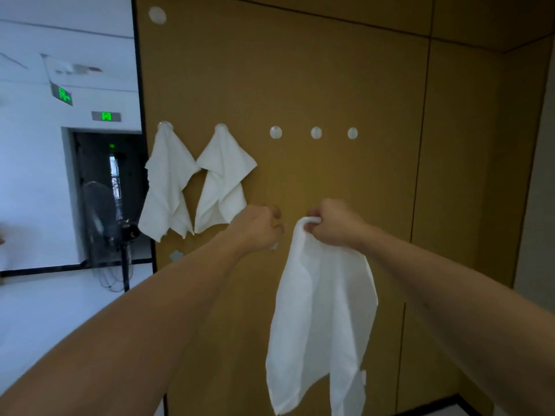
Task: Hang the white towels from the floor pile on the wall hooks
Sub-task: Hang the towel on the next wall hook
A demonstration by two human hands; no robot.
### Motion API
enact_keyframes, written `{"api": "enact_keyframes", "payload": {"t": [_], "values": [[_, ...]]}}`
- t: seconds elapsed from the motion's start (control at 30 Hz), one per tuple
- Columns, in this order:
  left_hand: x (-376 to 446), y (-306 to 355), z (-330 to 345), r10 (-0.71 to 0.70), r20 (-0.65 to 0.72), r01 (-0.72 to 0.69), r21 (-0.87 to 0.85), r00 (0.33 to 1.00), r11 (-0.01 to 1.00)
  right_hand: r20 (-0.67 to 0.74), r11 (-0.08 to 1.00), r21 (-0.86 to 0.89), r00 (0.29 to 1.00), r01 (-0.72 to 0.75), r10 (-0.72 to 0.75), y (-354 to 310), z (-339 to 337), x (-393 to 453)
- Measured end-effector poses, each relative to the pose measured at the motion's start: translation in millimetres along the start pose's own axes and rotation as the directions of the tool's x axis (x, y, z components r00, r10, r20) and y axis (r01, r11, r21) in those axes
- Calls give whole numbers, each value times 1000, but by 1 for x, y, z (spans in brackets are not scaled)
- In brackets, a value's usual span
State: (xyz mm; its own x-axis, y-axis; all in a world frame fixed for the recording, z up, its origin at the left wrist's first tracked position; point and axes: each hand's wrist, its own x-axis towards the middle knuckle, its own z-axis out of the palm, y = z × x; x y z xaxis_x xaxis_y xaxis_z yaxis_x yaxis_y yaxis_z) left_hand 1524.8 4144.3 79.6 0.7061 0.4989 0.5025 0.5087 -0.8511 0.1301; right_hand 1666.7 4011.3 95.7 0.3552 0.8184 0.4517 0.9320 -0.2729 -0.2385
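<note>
Two white towels hang on the brown wall panel, one (166, 187) from the leftmost hook and one (223, 181) from the hook beside it. To their right are three bare round white hooks (275, 132), (316, 133), (352, 133). My right hand (333, 223) grips the bunched top of a third white towel (318, 319), which hangs down in front of the wall below the bare hooks. My left hand (258, 228) is held up just left of it with fingers curled and nothing in it that I can see. The floor pile is out of view.
Another round hook (157, 15) sits high on the panel. A small white sticker (176, 255) is low on the wall. A black standing fan (108, 235) and a dark doorway are to the left, past the panel's edge. The wall turns a corner at right.
</note>
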Motion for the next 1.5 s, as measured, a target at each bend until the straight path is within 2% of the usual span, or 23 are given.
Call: {"api": "enact_keyframes", "payload": {"t": [0.17, 0.53, 0.67, 0.87, 1.0, 1.1, 1.2, 1.3, 1.4, 1.5], "values": [[69, -41, 1, 29, -25, -28, 25, 999, 999, -15, 992, 121, 999, 38, -37, 0, 16, 82], [211, -94, 20, 60, -91, -54, 66, 994, 996, -102, 969, 169, 981, 180, -164, 45, 44, 242], [262, -94, 36, 51, -137, -52, -9, 989, 999, -136, 944, 197, 960, 266, -243, 73, 47, 300], [340, -84, 54, -49, -185, 12, -197, 981, 980, -188, 890, 283, 931, 357, -314, 113, 45, 380], [370, -87, 60, -93, -218, 47, -210, 971, 977, -212, 848, 307, 900, 432, -381, 129, 44, 427], [389, -91, 60, -186, -233, 109, -309, 954, 945, -222, 807, 361, 883, 468, -413, 137, 49, 452], [407, -95, 59, -249, -231, 124, -450, 941, 885, -219, 766, 445, 885, 465, -410, 139, 52, 473], [425, -102, 61, -283, -269, 114, -508, 921, 854, -236, 759, 483, 900, 437, -367, 140, 51, 491], [441, -107, 61, -287, -362, 75, -500, 887, 863, -223, 719, 576, 920, 390, -321, 141, 46, 506], [452, -116, 57, -242, -447, 37, -420, 861, 907, -131, 709, 647, 957, 281, -259, 142, 44, 523]]}}
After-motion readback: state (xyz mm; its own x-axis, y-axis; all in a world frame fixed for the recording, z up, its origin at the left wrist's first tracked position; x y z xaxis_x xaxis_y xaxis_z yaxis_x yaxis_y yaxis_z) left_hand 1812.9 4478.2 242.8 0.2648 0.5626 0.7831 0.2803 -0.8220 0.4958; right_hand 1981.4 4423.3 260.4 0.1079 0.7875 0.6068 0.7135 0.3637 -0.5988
